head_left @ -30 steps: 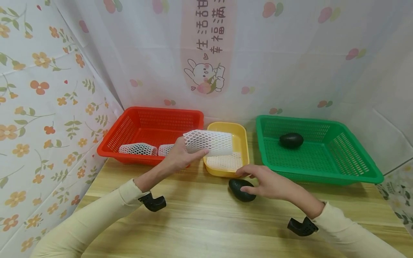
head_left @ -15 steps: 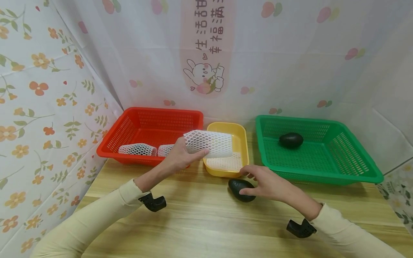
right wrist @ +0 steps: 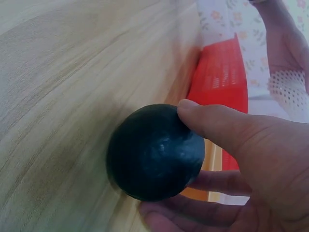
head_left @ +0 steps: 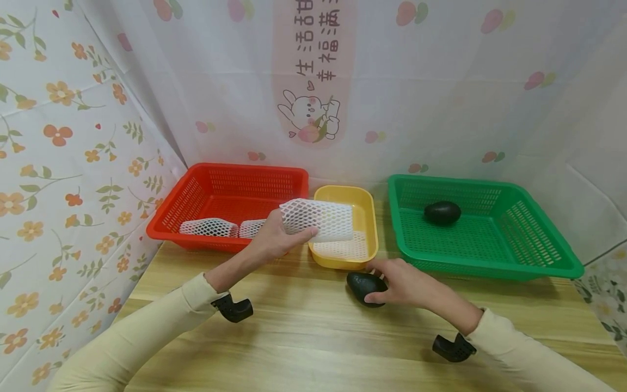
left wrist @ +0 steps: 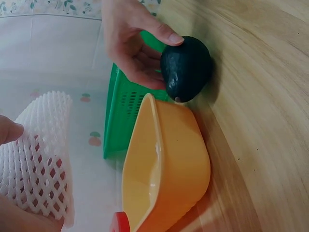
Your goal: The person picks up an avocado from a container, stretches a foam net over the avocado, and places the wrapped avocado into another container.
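My left hand holds a white foam net sleeve between thumb and fingers, above the yellow tray. The sleeve lies sideways and looks hollow, with its mesh spread. On the table in front of the tray sits a dark green avocado. My right hand has its thumb on the avocado's near side and its fingers curled round the far side. In the right wrist view the thumb touches the avocado, with the fingers partly hidden beneath it.
The red basket at left holds avocado-sized things in net sleeves. More flat white netting lies in the yellow tray. Another avocado lies in the green basket at right. A printed curtain hangs behind.
My right hand has shifted slightly left and closed its thumb and fingers in round the avocado, which stays on the table. The left hand and the sleeve have hardly moved.
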A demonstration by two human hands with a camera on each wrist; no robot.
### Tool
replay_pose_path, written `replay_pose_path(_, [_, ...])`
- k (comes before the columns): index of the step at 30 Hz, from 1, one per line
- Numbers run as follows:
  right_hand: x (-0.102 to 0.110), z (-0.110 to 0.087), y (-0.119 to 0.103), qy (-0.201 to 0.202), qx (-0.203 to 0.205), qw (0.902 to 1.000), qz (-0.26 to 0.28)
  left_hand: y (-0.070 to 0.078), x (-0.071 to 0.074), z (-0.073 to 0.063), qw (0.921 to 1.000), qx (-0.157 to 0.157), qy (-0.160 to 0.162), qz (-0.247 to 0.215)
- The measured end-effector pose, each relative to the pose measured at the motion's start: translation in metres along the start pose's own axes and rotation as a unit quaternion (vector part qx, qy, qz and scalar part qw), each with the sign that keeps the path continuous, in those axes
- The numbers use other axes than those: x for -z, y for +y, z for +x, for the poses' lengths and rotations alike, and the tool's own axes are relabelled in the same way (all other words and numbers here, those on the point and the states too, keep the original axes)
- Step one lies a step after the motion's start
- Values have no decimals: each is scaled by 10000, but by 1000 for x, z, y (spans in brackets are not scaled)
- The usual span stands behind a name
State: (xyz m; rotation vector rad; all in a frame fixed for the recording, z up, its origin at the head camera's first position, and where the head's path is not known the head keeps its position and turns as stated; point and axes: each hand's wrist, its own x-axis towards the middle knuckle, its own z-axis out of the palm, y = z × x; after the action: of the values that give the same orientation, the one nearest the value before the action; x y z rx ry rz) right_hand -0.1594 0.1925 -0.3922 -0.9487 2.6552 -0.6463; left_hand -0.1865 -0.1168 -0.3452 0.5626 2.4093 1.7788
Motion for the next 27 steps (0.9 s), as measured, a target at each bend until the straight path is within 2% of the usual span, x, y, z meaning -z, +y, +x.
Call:
replay_pose_path(6, [-2, 0, -3, -200, -248, 9995, -2, -1, 1, -1, 10000, -35, -10, -65])
replay_pose_path(13, [-2, 1, -4, -328, -455, 9984, 35, 1, 1, -2, 10000, 62, 2, 42])
replay_pose_path(21, [-3, 2, -3, -313, -324, 9990, 51, 2, 1, -2, 9999, 77, 34, 132])
replay_pose_path(27, [-3, 2, -3, -306, -238, 9992, 4, 0, 2, -2, 10000, 6, -7, 31])
